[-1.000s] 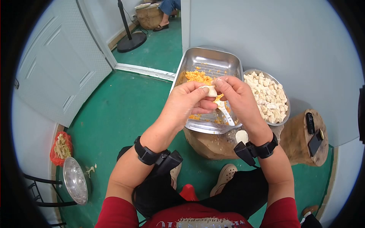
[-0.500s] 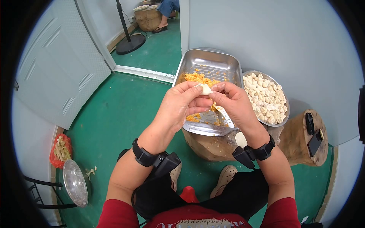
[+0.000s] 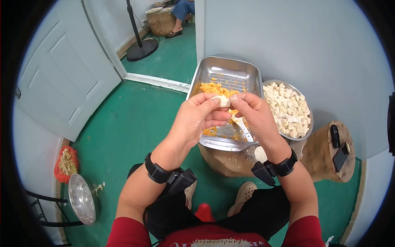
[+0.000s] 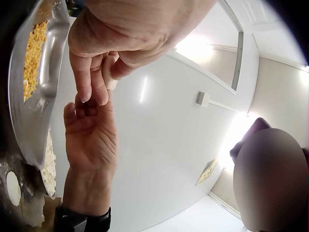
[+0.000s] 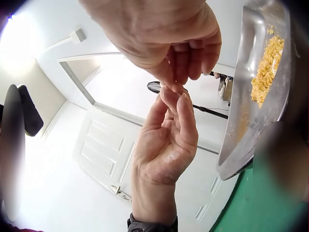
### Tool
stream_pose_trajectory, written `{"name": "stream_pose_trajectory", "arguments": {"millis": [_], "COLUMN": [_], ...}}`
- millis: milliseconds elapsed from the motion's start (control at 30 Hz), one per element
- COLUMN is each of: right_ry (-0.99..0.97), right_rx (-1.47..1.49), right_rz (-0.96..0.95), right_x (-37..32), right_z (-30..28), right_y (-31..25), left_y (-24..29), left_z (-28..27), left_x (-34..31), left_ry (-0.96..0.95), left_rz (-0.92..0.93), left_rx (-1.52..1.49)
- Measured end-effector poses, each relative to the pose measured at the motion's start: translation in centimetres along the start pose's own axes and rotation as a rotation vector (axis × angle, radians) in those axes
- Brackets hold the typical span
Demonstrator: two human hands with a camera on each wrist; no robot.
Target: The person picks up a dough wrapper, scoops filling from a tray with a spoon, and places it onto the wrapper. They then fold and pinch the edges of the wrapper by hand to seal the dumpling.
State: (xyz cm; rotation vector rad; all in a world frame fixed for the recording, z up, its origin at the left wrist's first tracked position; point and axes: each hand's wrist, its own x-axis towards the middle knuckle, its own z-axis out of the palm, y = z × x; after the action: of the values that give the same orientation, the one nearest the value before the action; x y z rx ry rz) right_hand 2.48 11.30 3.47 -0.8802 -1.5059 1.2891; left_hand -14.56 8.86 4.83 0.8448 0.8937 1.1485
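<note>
A small white dumpling point(image 3: 223, 101) is between my two hands, over the metal tray. My left hand point(image 3: 192, 117) holds it between thumb and fingers, the other fingers curled below. From the other side my right hand point(image 3: 258, 113) pinches its edge with thumb and forefinger. In the left wrist view the dumpling point(image 4: 111, 79) is partly hidden by the left fingers. Below, the tray point(image 3: 224, 144) contains orange-yellow crumbly filling point(image 3: 216, 88) and a white spoon point(image 3: 245, 131) with its handle toward me. A round dough wrapper point(image 3: 260, 154) lies beside the tray.
The tray stands on a wooden stump point(image 3: 224, 162). Right of it, a round bowl point(image 3: 311, 123) is heaped with folded dumplings. Another stump point(image 3: 319, 160) bears a phone point(image 3: 341, 156) and a black object. A metal basin point(image 3: 81, 199) and a red bag point(image 3: 61, 175) are at left.
Both hands stay together at the dumpling, and the right thumb and forefinger shift along its edge. The spoon's handle shows more fully than half a second ago.
</note>
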Motion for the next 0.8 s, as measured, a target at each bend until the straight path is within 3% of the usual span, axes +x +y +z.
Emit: {"name": "stream_pose_trajectory", "arguments": {"millis": [100, 800], "right_ry": [0.068, 0.025], "right_rx": [0.063, 0.01], "right_rz": [0.065, 0.025], "right_x": [-0.2, -0.3], "right_z": [0.5, 0.6], "right_y": [-0.7, -0.5], "left_y": [-0.1, -0.8], "left_z": [0.0, -0.1], "left_x": [0.0, 0.0], "left_ry": [0.018, -0.039], "left_rz": [0.002, -0.023], "left_rx": [-0.01, 0.03]}}
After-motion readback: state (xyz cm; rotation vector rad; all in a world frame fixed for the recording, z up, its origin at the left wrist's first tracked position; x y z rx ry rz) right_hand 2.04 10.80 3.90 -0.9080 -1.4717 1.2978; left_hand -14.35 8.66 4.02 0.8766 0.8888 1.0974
